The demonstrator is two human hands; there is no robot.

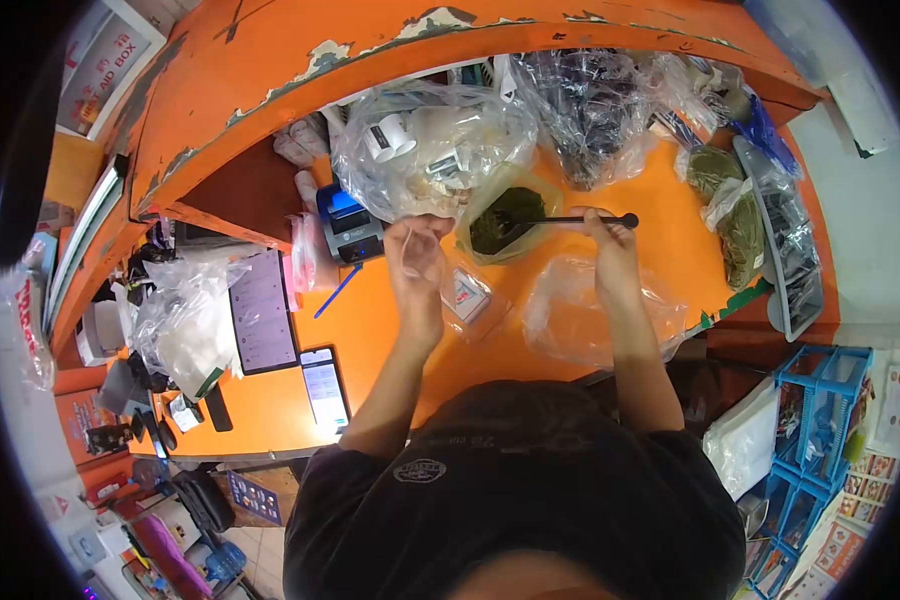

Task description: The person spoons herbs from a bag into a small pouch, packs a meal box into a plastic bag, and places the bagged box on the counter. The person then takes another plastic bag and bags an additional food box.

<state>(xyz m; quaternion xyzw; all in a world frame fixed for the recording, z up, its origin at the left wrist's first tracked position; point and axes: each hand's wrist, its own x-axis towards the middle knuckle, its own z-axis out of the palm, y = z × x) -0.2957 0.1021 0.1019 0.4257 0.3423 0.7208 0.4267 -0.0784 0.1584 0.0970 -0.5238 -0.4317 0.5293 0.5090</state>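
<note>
My left hand (413, 285) is closed around a small clear plastic bag (422, 255), partly hidden by my fingers. Just to its right, an open translucent bag (467, 232) stands with dark green, loose leafy or powdery stuff (495, 222) inside. A black long-handled spoon (560, 219) reaches into this bag, its bowl end buried in the contents. My right hand (612, 252) grips the spoon near the far end of its handle. Below the open bag lies a flat clear packet (470, 297) with a white label. An empty-looking clear plastic bag (560, 315) spreads beneath my right forearm.
Large plastic bags (435, 140) crowd the back under an orange shelf (300, 90). A label printer (350, 225), blue pen (338, 291), tablet (263, 312) and phone (324, 388) lie left. Green-filled bags (738, 235) and a grey tray (785, 265) sit right.
</note>
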